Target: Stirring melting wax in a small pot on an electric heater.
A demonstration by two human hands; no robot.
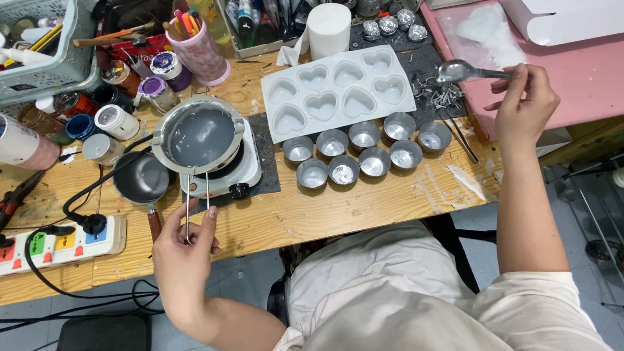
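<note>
**Wooden worktop, melting pot held by its wire handle**

Wooden planks make up the worktop (325, 214), crowded from edge to edge. Nearest, at lower left of the frame, the left hand (185, 250) is closed in a pinch on the long wire handle (197, 198) of the melting pot (201, 135). That pot sits left of centre on a small white hotplate (244, 172) and holds a grey, glossy liquid. It looks light but sloshy, likely hot, and the thin handle is the sensible place to grip it, low near its end.

At lower left lies a power strip (62, 244) with a black cable looping toward the hotplate; a dark saucepan (142, 177) rests just beside the pot, close enough to be knocked.

Centre frame, small metal cups (364, 149) stand in two rows, right of the hotplate. Beyond them lies a white heart-shaped mould tray (338, 91), soft-looking and easily flexed.

At upper right the right hand (526, 107) grips a metal spoon (465, 71) by its handle, its bowl raised above a scatter of metal wick tabs (442, 97). Jars, a pink cup of pencils (198, 49) and a basket (45, 52) crowd the upper left.
</note>
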